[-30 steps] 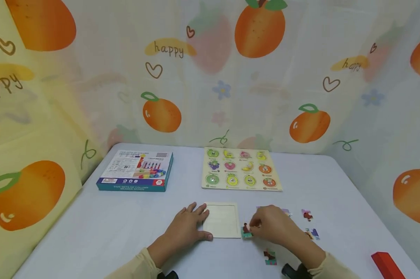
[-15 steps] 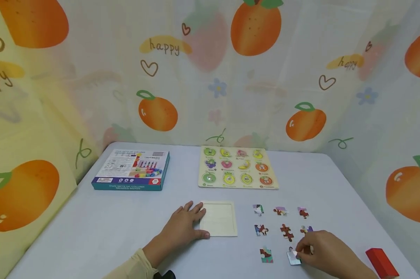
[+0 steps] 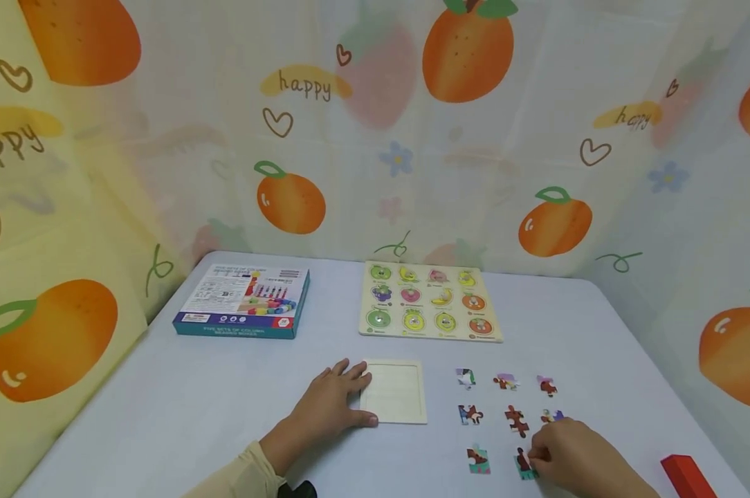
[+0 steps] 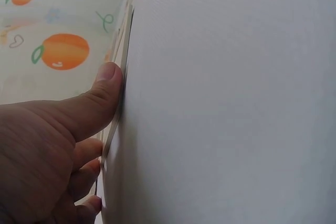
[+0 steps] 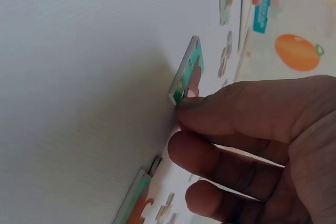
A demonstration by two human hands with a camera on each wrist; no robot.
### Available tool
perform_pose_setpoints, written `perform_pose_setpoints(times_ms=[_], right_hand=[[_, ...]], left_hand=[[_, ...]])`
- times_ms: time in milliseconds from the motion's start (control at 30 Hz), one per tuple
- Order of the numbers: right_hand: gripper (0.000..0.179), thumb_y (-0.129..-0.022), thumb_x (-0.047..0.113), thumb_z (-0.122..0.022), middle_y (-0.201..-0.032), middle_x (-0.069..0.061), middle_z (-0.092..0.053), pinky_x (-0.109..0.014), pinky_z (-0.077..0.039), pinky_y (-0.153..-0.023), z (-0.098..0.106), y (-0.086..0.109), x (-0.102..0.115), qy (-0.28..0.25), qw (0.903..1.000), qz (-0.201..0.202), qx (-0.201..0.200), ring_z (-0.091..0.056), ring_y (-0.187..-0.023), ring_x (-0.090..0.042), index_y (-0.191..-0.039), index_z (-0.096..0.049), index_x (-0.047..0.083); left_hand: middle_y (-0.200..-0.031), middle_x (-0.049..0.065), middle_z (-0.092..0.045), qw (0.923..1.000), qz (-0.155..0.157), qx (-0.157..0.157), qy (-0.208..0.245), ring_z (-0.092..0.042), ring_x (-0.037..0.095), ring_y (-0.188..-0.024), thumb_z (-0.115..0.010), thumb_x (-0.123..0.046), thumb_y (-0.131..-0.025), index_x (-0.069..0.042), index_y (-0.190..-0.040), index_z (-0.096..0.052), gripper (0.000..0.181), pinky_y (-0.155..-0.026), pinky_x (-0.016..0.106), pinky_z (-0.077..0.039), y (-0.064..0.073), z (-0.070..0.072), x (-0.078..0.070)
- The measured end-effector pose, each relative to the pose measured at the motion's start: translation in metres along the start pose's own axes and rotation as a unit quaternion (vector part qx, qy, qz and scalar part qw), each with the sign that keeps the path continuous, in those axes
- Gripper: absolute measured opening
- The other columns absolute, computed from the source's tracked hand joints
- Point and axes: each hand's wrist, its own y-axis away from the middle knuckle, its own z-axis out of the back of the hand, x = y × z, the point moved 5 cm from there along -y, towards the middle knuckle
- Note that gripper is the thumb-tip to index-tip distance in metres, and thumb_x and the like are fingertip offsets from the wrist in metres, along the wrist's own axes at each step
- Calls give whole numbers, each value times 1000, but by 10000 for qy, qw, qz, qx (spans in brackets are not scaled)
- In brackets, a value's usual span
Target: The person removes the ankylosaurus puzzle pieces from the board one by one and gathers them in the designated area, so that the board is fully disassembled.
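In the head view my left hand (image 3: 331, 408) rests with spread fingers and thumb on the left edge of a pale, square puzzle frame (image 3: 395, 391). In the left wrist view its thumb (image 4: 109, 80) lies along the frame's rim. My right hand (image 3: 577, 456) pinches the corner of a jigsaw piece (image 3: 523, 462), brown and green, in the row nearest me. In the right wrist view the thumb is at the end of this piece (image 5: 192, 69). To its left lies another jigsaw piece (image 3: 478, 459), also brown and green, with several more in rows behind.
A wooden fruit board (image 3: 430, 301) lies toward the back, and a flat teal box (image 3: 243, 301) lies at the back left. Near the right edge sits a red block (image 3: 686, 476). Another jigsaw piece (image 5: 131, 203) shows beneath my right fingers in the right wrist view.
My right hand has carried the piece from beside the frame to the right, into the nearest row. Tilted and shiny half a second ago, the piece now shows its picture. My left hand stays put.
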Motion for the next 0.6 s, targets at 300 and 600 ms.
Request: perform_pose_setpoints(times_ms=[300,600], right_hand=[[16,-75,21,-84,-62,16,-54,-25,-44,-57,6,-6,10,334,9994,65,29,-45,-61,-6,-68,-70,26],[15,-77,19,-80,-67,16,-54,-24,-46,-57,51,2,20,106,9972,293,-680,-48,-65,-7,-74,-67,26]], left_hand=[[-148,4,-46,9996,-151,-26,247,-28,37,-142,-67,-49,-88,-9,-138,-57,65,-111,59,-20,5,8,5],[-104,-8,-70,9902,292,-249,1343,-61,20,-101,-63,-40,-95,-22,-111,-75,26,-83,44,-51,11,59,12]])
